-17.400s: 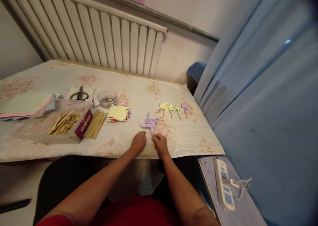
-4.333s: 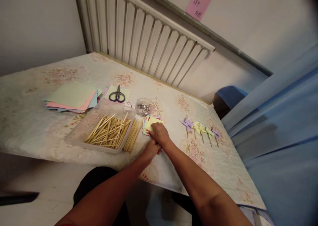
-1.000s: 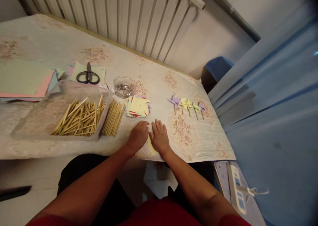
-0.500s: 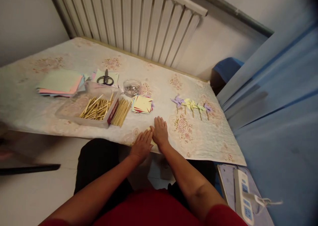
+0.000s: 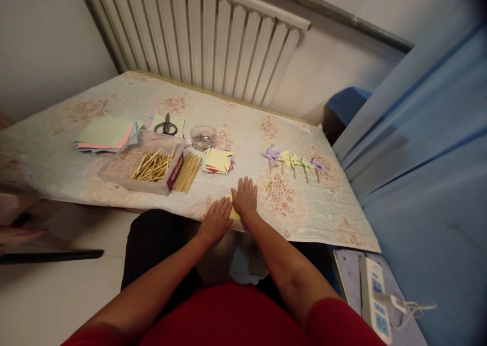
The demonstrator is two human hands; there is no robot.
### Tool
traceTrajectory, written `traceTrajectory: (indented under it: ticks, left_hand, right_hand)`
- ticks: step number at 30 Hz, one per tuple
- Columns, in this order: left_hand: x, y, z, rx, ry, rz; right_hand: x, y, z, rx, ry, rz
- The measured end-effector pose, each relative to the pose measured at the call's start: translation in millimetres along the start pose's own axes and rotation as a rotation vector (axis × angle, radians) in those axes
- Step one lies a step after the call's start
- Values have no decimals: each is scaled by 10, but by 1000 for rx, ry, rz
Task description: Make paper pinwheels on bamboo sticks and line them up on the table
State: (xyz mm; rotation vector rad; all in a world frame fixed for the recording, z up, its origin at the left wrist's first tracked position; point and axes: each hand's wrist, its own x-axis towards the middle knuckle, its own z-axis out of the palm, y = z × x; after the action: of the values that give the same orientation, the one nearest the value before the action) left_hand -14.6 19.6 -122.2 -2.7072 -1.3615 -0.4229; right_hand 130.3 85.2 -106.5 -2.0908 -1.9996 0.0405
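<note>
Yellow paper (image 5: 233,212), a small square, lies at the near edge of the surface (image 5: 304,209), and both of my hands press flat on it. My left hand (image 5: 216,220) covers its 7 o'clock side, fingers spread and straight, so that grip is wide and holds nothing. My right hand (image 5: 245,198) lies over its 1 o'clock side, palm down, fingers likewise splayed, grip wide too. The two hands nearly touch, with only a sliver of the sheet showing between them.

At 11 o'clock from my hands sits a stack of cut squares (image 5: 217,160), yellow on top. Beside it, further toward 10 o'clock, loose wooden sticks (image 5: 188,165) lie against a clear tray (image 5: 125,171) holding more sticks. Beyond the tray are scissors (image 5: 166,128) on a pale sheet, a small glass dish (image 5: 203,137) of shiny bits, and a pile of large coloured sheets (image 5: 104,134). At 1 o'clock from my hands a row of finished pinwheels (image 5: 292,160) rests on the cloth, well apart from the sheet.
</note>
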Motion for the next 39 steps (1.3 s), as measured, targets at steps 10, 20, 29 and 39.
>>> traceTrajectory:
  ticks: [10,20,29,39]
  left_hand:
    - [0,-4,4,-15,11,-3]
    - [8,-4,4,-20,-6,-11]
    - [13,1,-9,-26,-56,-19]
    - [7,0,-6,-8,-78,-26]
  right_hand:
    - [53,155,-57,4,1,-46]
    - [57,123,-52,-39,9,-80]
    - [201,143,-57,-3,2,-57]
    - [448,246,13,14,61,-25]
